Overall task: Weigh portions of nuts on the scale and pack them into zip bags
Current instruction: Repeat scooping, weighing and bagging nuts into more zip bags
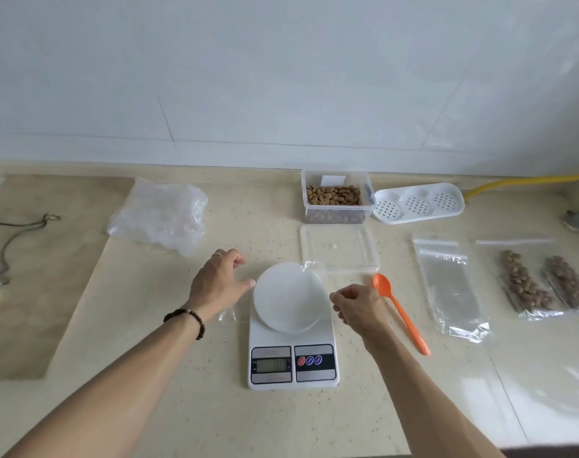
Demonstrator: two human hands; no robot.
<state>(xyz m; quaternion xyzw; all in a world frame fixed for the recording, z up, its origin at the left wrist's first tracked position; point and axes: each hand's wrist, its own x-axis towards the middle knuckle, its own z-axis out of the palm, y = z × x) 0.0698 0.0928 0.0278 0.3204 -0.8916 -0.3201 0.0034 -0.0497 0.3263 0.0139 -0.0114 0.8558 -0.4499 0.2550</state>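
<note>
A white digital scale (293, 365) stands at the centre of the counter. A clear empty zip bag (312, 266) lies across its round platform (289, 297), with one end sticking out at the lower left. My left hand (218, 282) hovers palm down at the platform's left edge, thumb tip against the rim and fingers apart. At the right rim, my right hand (359, 305) has thumb and forefinger pinched; whether the clear film is between them is unclear. An open tub of nuts (336, 196) stands behind, and an orange spoon (400, 312) lies right of the scale.
The tub's clear lid (339, 247) lies behind the scale. To the right are an empty zip bag (450, 285) and two filled bags of nuts (526, 285). A white perforated tray (418, 203) sits at the back, and a heap of clear bags (159, 216) at the left.
</note>
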